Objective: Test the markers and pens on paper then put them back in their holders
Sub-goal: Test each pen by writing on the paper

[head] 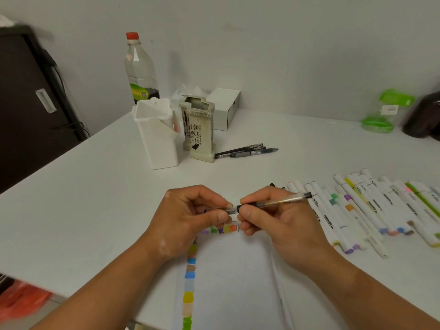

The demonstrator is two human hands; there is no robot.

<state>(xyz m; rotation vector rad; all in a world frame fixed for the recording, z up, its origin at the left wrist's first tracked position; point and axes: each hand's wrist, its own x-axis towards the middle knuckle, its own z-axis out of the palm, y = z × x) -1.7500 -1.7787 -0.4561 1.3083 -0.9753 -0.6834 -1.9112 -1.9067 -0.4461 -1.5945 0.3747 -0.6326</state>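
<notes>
Head view: two bare hands meet over a sheet of paper on a white surface.
Left side: the left hand has its fingers curled, and thumb and forefinger pinch the left end of a pen.
Right side: the right hand grips the same pen by its black grip section, fingers curled round it.
Task item: the pen has a clear barrel with a black far end. It lies almost level, held just above the paper between both hands.
Sheet: the paper lies under the hands, with a column of colour swatches down its left edge and a short row across the top.
Right of sheet: many white markers lie side by side on the surface.
Holders: a white plastic holder and a ceramic holder with black brush lettering stand upright, side by side, beyond the hands.
Beside holders: three dark pens lie together, one end touching the ceramic holder's base.
Back wall: a bottle with a red cap, and a white box.
</notes>
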